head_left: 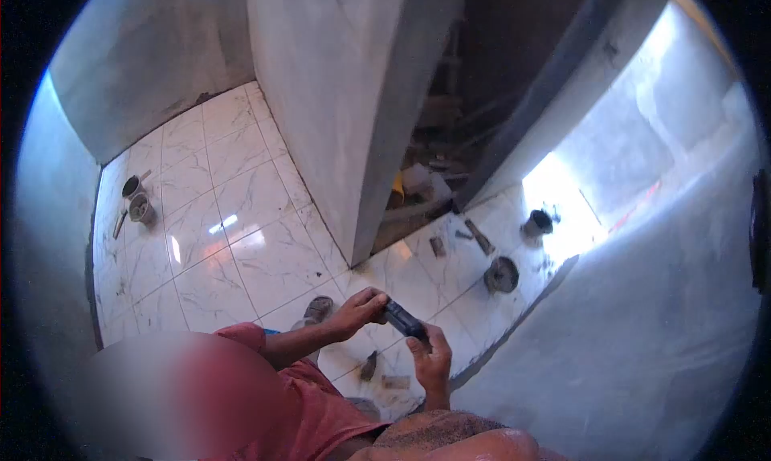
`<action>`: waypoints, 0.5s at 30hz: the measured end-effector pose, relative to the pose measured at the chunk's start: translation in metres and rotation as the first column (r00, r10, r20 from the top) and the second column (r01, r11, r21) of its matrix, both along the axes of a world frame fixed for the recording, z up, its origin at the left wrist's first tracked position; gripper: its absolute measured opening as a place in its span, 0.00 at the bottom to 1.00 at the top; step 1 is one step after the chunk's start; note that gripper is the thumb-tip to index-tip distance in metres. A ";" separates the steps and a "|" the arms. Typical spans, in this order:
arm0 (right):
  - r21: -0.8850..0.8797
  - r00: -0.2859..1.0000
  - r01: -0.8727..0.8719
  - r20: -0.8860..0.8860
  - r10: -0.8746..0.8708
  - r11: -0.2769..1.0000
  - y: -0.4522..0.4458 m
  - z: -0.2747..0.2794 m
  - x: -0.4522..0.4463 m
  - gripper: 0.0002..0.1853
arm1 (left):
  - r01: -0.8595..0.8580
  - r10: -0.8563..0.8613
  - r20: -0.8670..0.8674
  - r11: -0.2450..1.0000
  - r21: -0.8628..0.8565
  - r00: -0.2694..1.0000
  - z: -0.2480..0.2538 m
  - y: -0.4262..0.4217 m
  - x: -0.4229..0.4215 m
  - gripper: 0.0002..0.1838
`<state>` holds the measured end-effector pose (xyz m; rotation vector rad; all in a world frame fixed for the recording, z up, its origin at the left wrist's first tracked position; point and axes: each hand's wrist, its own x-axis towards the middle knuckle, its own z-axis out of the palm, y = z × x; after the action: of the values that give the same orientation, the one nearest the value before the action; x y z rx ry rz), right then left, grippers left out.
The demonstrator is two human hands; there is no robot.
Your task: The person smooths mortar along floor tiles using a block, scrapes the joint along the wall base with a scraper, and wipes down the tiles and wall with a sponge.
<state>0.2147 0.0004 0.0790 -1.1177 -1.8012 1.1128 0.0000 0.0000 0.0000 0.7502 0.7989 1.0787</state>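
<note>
My left hand [361, 312] and my right hand [431, 356] are closed on opposite ends of a black phone-like device [405, 320]. The device is small, oblong and seen at an angle; its front is hidden from me. Fingers and thumb of each hand press against its ends. It is held above the tiled floor [241, 212], in front of the red shirt [321, 413]. Below the hands on the floor lie a small dark object [369, 366], perhaps a brush, and a flat rectangular piece [395, 382]. A shoe [319, 308] shows beside my left forearm.
At the right stand a round bucket [502, 275] and a darker bucket [538, 222], near a long tool [479, 236]. Two more small buckets [140, 209] stand at far left. A wall corner [353, 252] juts in, beside a dark recess with rubble [426, 184]. A grey wall [610, 340] flanks the right.
</note>
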 end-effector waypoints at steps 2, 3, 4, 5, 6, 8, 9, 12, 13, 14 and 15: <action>0.167 0.994 -0.091 0.072 0.080 0.982 0.038 0.012 -0.012 0.21 | -0.153 0.154 -0.020 0.987 0.046 0.988 -0.013 0.031 -0.003 0.28; 0.037 0.978 -0.112 0.181 0.104 0.993 -0.019 0.070 -0.044 0.21 | -0.159 0.166 0.081 0.983 -0.090 0.983 0.023 -0.044 -0.017 0.28; 0.056 0.979 -0.100 0.185 0.088 0.993 -0.002 0.079 -0.068 0.21 | -0.272 0.274 -0.016 0.959 0.085 0.961 0.039 -0.030 -0.037 0.29; 0.089 0.980 -0.095 0.184 0.077 0.992 0.020 0.087 -0.093 0.21 | -0.364 0.402 -0.092 0.889 0.278 0.911 0.060 -0.010 -0.060 0.30; 0.087 0.984 -0.099 0.155 0.084 0.991 0.060 0.083 -0.124 0.22 | -0.324 0.425 -0.183 0.853 0.410 0.887 0.096 0.024 -0.103 0.36; 0.117 0.984 -0.132 0.132 0.116 0.984 0.084 0.110 -0.164 0.22 | -0.195 0.550 -0.389 0.727 0.659 0.739 0.139 0.037 -0.139 0.38; 0.118 0.986 -0.154 0.075 0.146 0.981 0.094 0.125 -0.190 0.22 | 0.062 0.685 -0.522 0.575 0.816 0.508 0.154 0.048 -0.165 0.40; 0.359 0.971 -0.227 0.151 0.184 0.905 0.124 0.163 -0.264 0.21 | 0.000 0.674 -0.543 0.628 0.778 0.501 0.185 0.076 -0.219 0.44; 0.362 0.972 -0.227 0.141 0.188 0.904 0.133 0.173 -0.285 0.21 | -0.088 0.657 -0.579 0.694 0.715 0.484 0.197 0.084 -0.235 0.45; 0.449 0.973 -0.222 0.045 0.226 0.866 0.140 0.181 -0.302 0.20 | -0.135 0.720 -0.539 0.645 0.753 0.437 0.203 0.092 -0.252 0.45; 0.531 0.962 -0.203 -0.047 0.268 0.822 0.146 0.187 -0.315 0.20 | -0.179 0.777 -0.494 0.590 0.787 0.389 0.208 0.102 -0.269 0.44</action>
<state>-0.1001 0.1460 0.2656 -0.4998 -2.0153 0.7247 -0.2687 0.1018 0.2081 1.7668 1.6063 1.6387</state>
